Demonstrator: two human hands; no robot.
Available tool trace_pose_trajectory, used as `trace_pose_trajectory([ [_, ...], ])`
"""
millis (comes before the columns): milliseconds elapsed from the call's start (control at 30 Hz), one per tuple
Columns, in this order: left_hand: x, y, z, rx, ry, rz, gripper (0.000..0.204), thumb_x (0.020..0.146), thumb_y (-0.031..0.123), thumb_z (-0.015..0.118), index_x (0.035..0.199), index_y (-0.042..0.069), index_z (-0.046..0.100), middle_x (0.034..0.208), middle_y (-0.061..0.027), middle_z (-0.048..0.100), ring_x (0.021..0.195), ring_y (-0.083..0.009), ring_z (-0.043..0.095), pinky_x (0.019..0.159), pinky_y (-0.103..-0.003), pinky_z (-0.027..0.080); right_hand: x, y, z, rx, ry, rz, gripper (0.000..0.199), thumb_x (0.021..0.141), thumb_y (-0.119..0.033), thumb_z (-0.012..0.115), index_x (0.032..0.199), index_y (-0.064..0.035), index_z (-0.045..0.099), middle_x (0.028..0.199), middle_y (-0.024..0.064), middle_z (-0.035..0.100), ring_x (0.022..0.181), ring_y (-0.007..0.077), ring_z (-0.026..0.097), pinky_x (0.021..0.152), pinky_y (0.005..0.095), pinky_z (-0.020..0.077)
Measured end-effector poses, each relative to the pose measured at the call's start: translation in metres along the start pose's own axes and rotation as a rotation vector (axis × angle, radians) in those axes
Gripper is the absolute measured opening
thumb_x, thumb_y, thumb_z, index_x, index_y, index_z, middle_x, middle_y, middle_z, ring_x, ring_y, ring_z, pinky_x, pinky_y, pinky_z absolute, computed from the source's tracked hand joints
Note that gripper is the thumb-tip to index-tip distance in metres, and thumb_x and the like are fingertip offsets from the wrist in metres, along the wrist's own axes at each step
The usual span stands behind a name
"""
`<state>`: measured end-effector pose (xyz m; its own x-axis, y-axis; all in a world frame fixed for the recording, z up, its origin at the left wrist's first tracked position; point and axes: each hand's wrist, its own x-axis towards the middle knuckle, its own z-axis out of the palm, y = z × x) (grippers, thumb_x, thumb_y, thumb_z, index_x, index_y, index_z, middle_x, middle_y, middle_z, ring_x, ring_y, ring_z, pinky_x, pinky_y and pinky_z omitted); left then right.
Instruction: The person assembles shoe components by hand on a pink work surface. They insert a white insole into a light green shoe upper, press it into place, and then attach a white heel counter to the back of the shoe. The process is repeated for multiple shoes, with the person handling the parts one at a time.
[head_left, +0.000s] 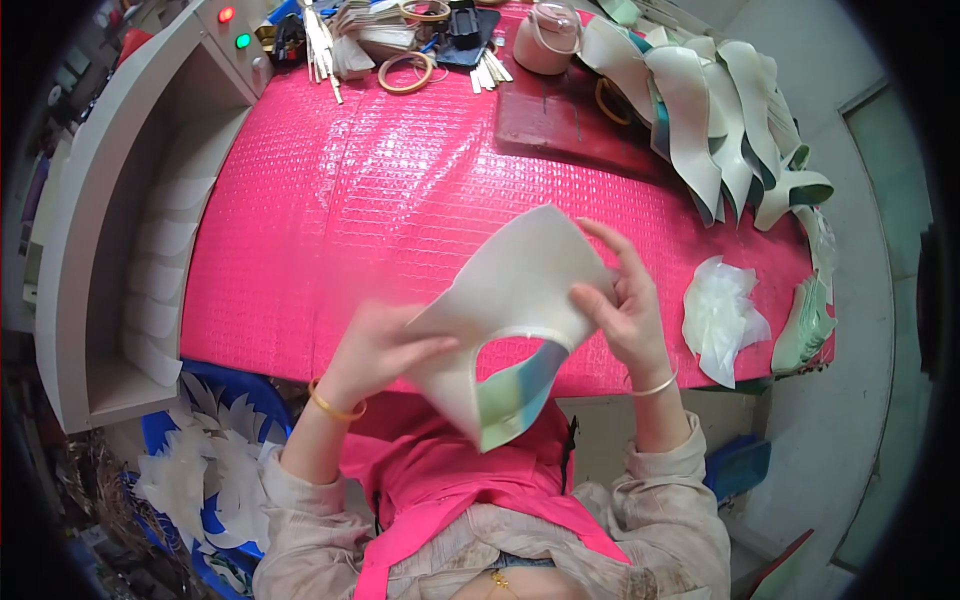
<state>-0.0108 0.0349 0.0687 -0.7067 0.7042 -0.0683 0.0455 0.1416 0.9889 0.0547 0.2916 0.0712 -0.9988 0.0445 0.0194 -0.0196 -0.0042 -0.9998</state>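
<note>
Pink apron [445,470]; white piece [525,280], peak away, long axis leaning right.

A single white piece [530,255] of pliable sheet material is held raised over the near edge of the pink worktop [290,210], between the left hand [375,350] and the right hand [630,310]. It is broad and smooth across its upper part, rising to a blunt corner at the top and narrowing toward the bottom. A rounded opening passes through its lower half, with pink showing through. Below and right of this opening, an inner face shows pale green and blue. The piece curves, tilted, with its left side slightly blurred.
</note>
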Motion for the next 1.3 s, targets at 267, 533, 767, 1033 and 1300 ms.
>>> trace_pose_trajectory([
  [267,0.020,0.018,0.004,-0.095,-0.470,-0.213,0.035,0.074,0.018,0.074,0.097,-0.005,0.062,0.086,-0.0068,0.066,0.080,-0.0115,0.060,0.074,-0.027,0.048,-0.011,0.033,0.007,0.398,-0.387,0.377,0.049,0.084,-0.019,0.061,0.124,0.0037,0.045,0.112,0.0067,0.056,0.101,0.0117,0.053,0.088,0.0259,0.0413],
  [533,0.077,-0.031,-0.024,-0.127,-0.223,-0.303,0.047,0.075,0.004,0.066,0.117,-0.005,0.049,0.104,-0.0082,0.060,0.092,-0.0135,0.057,0.081,-0.026,0.045,-0.034,0.079,-0.022,0.174,-0.404,0.305,0.040,0.087,-0.020,0.057,0.119,0.0011,0.048,0.099,0.0080,0.059,0.084,0.0149,0.057,0.075,0.0302,0.0465],
  [767,0.105,-0.052,-0.054,0.928,0.215,0.059,0.049,0.082,0.008,0.060,0.129,0.006,0.044,0.111,-0.0142,0.055,0.104,-0.0248,0.053,0.091,-0.033,0.040,-0.115,0.035,-0.105,-0.556,0.339,0.170,0.022,0.081,-0.012,0.061,0.099,-0.0001,0.063,0.094,0.0136,0.065,0.083,0.0215,0.062,0.073,0.0302,0.0486],
  [1033,0.166,0.023,0.193,0.840,-0.475,0.702,0.029,0.073,0.006,0.060,0.102,0.003,0.059,0.101,-0.0136,0.057,0.097,-0.0302,0.054,0.086,-0.036,0.044,-0.195,0.071,-0.216,-1.162,0.513,0.176,0.034,0.071,-0.007,0.068,0.103,-0.0022,0.060,0.093,0.0117,0.058,0.084,0.0260,0.058,0.073,0.0324,0.0474],
  [1300,0.175,-0.053,0.311,0.957,-0.472,0.817,0.029,0.079,0.013,0.052,0.106,0.004,0.057,0.122,-0.0126,0.050,0.116,-0.0253,0.046,0.096,-0.036,0.037,-0.196,0.078,-0.220,-1.279,0.352,-0.002,0.057,0.064,-0.019,0.075,0.116,-0.0083,0.054,0.109,0.0102,0.050,0.100,0.0282,0.050,0.086,0.0389,0.0425],
])
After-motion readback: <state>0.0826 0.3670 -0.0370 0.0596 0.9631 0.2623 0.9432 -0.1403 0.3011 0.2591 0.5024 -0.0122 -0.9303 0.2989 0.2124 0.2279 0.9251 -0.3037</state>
